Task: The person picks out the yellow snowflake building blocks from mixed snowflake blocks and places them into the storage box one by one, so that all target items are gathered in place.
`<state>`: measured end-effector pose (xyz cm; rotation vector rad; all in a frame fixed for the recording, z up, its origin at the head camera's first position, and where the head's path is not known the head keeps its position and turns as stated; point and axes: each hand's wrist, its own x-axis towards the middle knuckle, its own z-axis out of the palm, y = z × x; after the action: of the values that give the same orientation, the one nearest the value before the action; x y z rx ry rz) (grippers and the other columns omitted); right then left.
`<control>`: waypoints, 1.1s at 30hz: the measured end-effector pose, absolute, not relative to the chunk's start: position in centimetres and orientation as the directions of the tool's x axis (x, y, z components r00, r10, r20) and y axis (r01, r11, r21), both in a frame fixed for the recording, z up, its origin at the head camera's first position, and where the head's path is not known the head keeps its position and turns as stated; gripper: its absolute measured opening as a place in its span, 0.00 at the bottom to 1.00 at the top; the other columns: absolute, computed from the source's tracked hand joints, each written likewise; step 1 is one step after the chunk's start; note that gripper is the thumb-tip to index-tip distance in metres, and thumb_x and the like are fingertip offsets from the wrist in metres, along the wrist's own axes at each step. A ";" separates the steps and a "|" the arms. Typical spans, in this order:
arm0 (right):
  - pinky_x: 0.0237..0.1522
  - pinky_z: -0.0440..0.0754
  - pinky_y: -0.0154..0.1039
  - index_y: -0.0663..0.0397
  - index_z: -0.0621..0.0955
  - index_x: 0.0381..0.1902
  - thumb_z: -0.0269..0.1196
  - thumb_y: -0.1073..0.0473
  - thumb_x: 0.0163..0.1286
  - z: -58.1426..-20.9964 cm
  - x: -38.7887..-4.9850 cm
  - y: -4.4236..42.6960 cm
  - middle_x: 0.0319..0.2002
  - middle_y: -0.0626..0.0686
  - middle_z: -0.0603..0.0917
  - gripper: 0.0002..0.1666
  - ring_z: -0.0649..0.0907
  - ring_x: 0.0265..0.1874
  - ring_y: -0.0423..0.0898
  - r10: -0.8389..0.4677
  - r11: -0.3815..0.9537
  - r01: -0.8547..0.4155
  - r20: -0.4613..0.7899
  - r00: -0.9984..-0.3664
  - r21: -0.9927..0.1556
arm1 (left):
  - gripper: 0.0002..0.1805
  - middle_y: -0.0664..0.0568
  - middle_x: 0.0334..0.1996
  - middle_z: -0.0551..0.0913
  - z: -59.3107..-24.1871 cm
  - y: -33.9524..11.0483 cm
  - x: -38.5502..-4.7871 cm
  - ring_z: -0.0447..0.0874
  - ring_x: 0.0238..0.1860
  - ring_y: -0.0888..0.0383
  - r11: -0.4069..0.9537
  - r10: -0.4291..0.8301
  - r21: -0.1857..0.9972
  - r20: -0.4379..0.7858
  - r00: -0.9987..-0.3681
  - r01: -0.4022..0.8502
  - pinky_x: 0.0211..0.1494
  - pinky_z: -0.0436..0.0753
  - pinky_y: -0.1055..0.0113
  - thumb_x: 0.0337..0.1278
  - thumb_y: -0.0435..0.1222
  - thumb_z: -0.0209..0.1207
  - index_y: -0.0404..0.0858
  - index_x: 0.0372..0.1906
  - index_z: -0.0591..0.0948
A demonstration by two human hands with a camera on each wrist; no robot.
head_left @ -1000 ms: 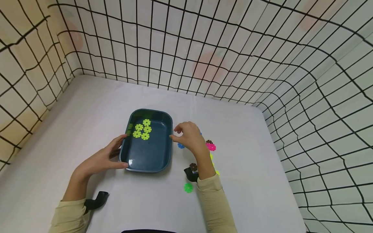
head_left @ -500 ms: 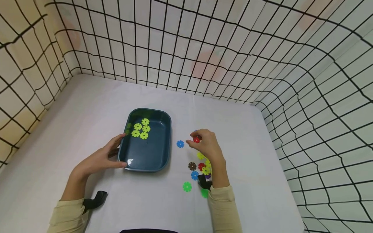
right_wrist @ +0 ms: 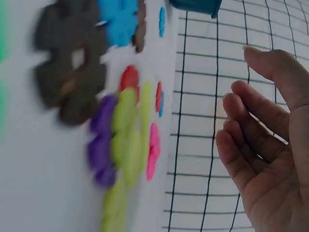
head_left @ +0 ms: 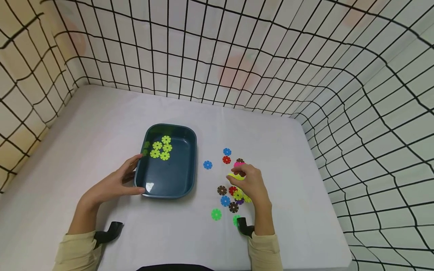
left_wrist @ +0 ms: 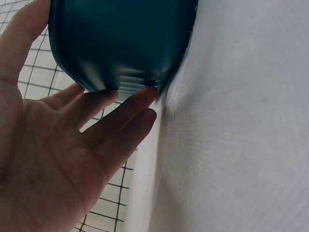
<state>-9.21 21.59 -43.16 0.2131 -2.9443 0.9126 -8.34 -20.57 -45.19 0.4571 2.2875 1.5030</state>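
Observation:
A dark teal tray (head_left: 169, 177) sits left of centre in the head view, with several yellow-green flower-shaped discs (head_left: 157, 145) near its far left part. My left hand (head_left: 110, 186) rests against the tray's left side and near corner; the left wrist view shows its spread, fairly straight fingers (left_wrist: 120, 118) touching the outer wall. Over the loose discs to the right hovers my right hand (head_left: 252, 184), thumb and fingertips apart around nothing. Beneath and beside it lie a yellow disc (head_left: 238, 194), a pink disc (head_left: 239, 164) and a purple disc (right_wrist: 99, 145).
More discs lie scattered on the white table: blue (head_left: 208, 165), red (head_left: 226, 160), brown (head_left: 222, 190) and green (head_left: 216, 214). Black wire mesh (head_left: 190, 49) encloses the far and side edges. A dark mount (head_left: 109, 233) sticks out from the left wrist, another (head_left: 245, 227) from the right.
My right hand has moved from the tray's right rim rightward and nearer to me, over the loose discs, uncovering blue and red ones. The left hand has stayed on the tray.

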 end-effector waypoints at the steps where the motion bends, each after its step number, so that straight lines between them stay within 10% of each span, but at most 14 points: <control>1: 0.43 0.85 0.44 0.56 0.86 0.40 0.74 0.54 0.55 -43.3 -8.9 21.8 0.36 0.53 0.86 0.17 0.82 0.38 0.50 -0.106 0.816 -0.141 0.094 -0.990 -0.561 | 0.59 0.32 0.76 0.48 -45.2 -20.6 -8.3 0.56 0.70 0.24 0.380 0.458 0.922 -0.124 -0.880 0.068 0.65 0.68 0.35 0.50 0.41 0.71 0.45 0.78 0.42; 33: 0.42 0.84 0.41 0.55 0.87 0.35 0.79 0.51 0.46 -47.3 -5.2 24.7 0.33 0.48 0.85 0.20 0.79 0.39 0.44 -0.129 0.889 -0.176 0.139 -0.982 -0.423 | 0.60 0.31 0.76 0.45 -45.1 -20.6 -8.4 0.54 0.70 0.23 0.399 0.460 0.916 -0.151 -0.875 0.051 0.65 0.65 0.34 0.50 0.40 0.71 0.48 0.78 0.40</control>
<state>-5.19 24.74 -47.31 0.2390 -2.9488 0.6754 -8.38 -20.59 -45.12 0.4404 2.2806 1.4732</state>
